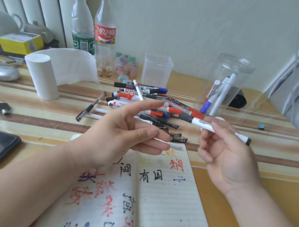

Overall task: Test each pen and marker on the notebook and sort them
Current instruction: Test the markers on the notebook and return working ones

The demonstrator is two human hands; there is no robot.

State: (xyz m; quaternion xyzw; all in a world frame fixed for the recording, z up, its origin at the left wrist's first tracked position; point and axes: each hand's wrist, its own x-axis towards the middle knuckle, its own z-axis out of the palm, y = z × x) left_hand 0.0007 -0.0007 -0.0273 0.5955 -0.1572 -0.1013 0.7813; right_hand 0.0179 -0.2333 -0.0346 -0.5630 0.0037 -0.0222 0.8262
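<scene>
While the right hand (229,156) pinched the white marker with dark ends (202,124) above the middle of the desk (249,180), the left hand (122,134) hovered just beside it, fingers (145,106) spread and empty. To do the step well, the left hand would probably need to pull the facing dark end, likely the cap, straight off. A short stroke would then go on the bare right page of the open lined notebook (168,199) at the near edge.

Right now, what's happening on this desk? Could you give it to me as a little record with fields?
Left hand: open, fingers spread, holding nothing
Right hand: grips a white marker
Notebook: open, pages with red, black and blue test marks
Pile of pens: loose behind the notebook
Clear jar: a few markers stand inside
</scene>
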